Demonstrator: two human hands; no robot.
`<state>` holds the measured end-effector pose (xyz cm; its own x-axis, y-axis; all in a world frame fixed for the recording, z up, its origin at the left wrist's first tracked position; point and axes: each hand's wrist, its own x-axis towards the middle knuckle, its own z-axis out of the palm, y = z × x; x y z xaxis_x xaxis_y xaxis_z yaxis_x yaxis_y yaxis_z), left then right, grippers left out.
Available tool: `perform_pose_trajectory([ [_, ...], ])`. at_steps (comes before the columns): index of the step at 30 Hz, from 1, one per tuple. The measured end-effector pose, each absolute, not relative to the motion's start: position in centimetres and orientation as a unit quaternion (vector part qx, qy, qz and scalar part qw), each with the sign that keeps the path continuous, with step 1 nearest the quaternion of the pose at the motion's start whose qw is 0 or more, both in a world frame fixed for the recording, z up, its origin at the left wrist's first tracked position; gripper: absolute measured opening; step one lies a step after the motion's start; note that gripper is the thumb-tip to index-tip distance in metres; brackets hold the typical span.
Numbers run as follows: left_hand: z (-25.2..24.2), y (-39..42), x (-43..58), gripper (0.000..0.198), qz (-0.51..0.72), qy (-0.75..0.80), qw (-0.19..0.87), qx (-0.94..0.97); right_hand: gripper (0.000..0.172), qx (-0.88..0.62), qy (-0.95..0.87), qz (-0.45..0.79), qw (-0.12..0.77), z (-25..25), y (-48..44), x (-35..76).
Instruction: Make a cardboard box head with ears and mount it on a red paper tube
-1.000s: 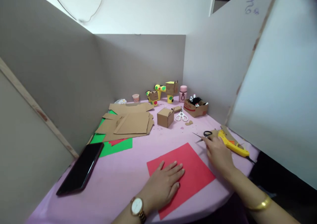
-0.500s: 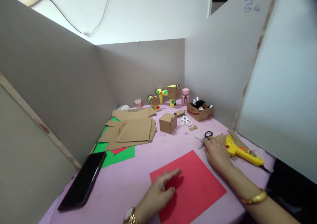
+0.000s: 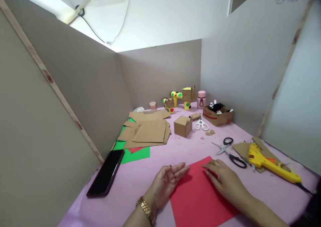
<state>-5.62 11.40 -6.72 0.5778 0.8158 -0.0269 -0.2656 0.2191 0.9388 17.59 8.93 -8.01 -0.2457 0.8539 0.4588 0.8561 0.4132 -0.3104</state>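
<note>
A red sheet of paper [image 3: 198, 197] lies flat on the pink-covered table in front of me. My left hand [image 3: 167, 183] is at its left edge, palm turned up and inward, fingers stretched out with nothing in them. On the upper right part of the sheet rests my right hand [image 3: 223, 180], its fingers extended and apart, pointing left. Beyond that hand lie black-handled scissors [image 3: 224, 149] with their blades parted; no hand touches them. Farther right a yellow hot glue gun [image 3: 271, 165] lies on cardboard scraps.
A phone [image 3: 106, 173] lies at the left. Cardboard pieces [image 3: 150, 131] cover green paper [image 3: 136, 156]. Behind are a small cardboard box [image 3: 183, 126], white scissors [image 3: 201, 124], an open carton [image 3: 217, 116], a pink bottle [image 3: 201, 100] and yellow decorated figures [image 3: 188, 94]. Grey partitions [image 3: 160, 69] enclose the table.
My right hand has left the black-handled scissors and moved onto the red paper. My left hand has turned palm up and shifted to the sheet's left edge. The view has swung left.
</note>
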Motion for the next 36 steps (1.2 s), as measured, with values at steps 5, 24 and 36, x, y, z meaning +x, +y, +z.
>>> perform_pose_trajectory([
  [5, -7.3, 11.2, -5.6, 0.041, 0.38, 0.266, 0.746, 0.478, 0.029, -0.526, -0.802, 0.01, 0.282, -9.6, 8.4, 17.0],
  [24, -6.7, 10.3, -5.4, 0.057, 0.331, 0.349, 0.714, 0.509, 0.033, -0.535, -0.802, 0.06, 0.259, -9.7, 8.2, 16.8],
  [36, -5.1, 10.1, -5.5, 0.058, 0.292, 0.539, 0.319, 0.723, 0.036, -0.6, -0.707, 0.088, 0.364, -9.7, 9.0, 17.8],
])
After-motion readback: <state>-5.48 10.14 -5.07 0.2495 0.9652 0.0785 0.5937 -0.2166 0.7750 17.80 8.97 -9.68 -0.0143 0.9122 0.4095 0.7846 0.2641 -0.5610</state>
